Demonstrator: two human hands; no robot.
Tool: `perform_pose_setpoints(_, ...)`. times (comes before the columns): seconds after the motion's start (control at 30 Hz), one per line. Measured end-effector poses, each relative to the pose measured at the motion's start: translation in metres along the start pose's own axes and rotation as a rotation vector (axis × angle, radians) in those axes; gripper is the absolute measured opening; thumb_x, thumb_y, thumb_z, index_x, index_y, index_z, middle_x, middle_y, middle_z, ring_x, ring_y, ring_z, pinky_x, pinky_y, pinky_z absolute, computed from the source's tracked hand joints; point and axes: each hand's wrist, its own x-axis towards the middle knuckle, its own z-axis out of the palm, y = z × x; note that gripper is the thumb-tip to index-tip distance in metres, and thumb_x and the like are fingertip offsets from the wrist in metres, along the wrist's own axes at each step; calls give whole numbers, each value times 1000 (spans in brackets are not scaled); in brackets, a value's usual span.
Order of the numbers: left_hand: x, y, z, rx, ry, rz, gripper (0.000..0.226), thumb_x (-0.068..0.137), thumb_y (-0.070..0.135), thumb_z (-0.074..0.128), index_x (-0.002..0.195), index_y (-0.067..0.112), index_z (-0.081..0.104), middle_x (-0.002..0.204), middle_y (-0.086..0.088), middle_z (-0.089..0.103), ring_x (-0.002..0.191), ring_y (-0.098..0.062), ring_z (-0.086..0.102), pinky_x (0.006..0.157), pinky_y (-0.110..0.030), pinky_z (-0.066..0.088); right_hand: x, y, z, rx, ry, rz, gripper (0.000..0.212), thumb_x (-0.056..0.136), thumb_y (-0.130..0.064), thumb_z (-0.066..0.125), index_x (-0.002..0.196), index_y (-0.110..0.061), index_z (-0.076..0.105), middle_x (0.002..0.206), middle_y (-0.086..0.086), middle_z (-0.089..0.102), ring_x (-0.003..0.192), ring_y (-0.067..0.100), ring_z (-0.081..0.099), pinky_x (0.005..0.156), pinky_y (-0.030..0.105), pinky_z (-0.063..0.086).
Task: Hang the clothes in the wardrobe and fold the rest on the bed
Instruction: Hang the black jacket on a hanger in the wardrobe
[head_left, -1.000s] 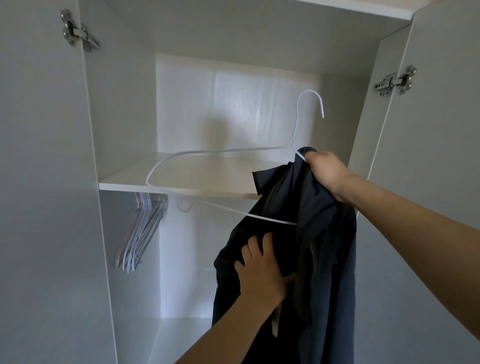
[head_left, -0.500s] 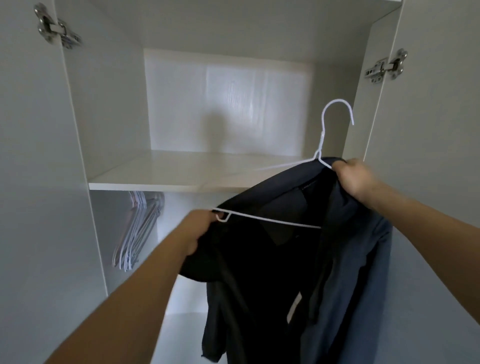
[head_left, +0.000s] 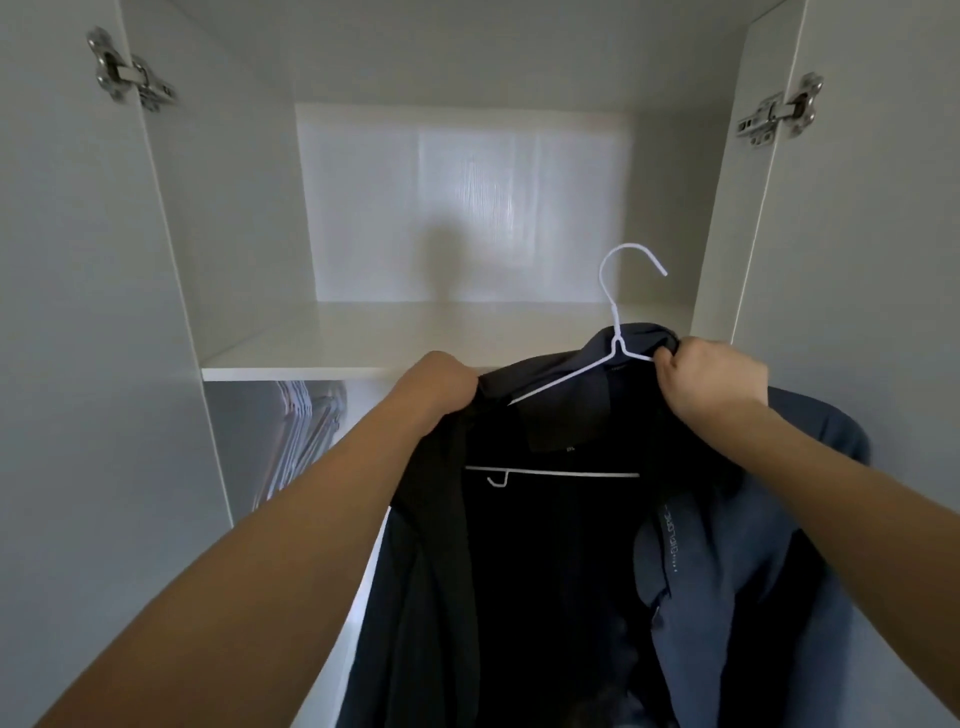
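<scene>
The dark garment (head_left: 571, 545) now sits across the white hanger (head_left: 618, 343), left hand (head_left: 441, 384) having pulled its shoulder over and right hand (head_left: 711, 379) gripping the collar, so hanging looks next.

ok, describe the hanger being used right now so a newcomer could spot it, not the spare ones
Start at the open wardrobe's white shelf. Just in front of its right end, two hands hold up a dark jacket; the white wire hanger is threaded inside it, hook poking above the collar, right hand pinching it there. Unlike the spare hangers bunched under the shelf on the left, it carries a garment and isn't hung up.
</scene>
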Motion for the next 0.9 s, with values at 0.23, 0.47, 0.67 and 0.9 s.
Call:
perform_pose_setpoints(0.23,-17,25,14,-493,-166,98,18,98,14,44,88,10,58,87,-9,60,75,-22,59,60,-32,53,-25,-41,-4,147,-153,-120,38,97,-36,33,91,-7,58,102,19,64,95,37,59,76,37,42)
perform_pose_setpoints(0.47,-6,-12,18,289,96,569,22,101,33,33,89,19,46,91,-5,56,90,-28,53,80,-37,42,-8,-28,-14,628,-278,212,37,93,-30,35,82,-3,58,91,16,61,90,35,55,82,39,42)
perform_pose_setpoints(0.67,-7,-25,46,273,263,444,27,102,24,26,91,14,49,78,1,49,77,-25,50,69,-33,37,-13,-45,-19,857,-638,329,32,89,-24,40,97,-5,63,89,17,64,78,28,57,67,28,44)
perform_pose_setpoints(0.9,0,-13,34,218,309,364,26,99,20,29,80,12,45,73,0,45,75,-24,47,67,-33,33,-1,-7,-31,1329,-1237,127,32,53,-4,48,82,-6,63,84,12,57,69,23,57,70,29,50)
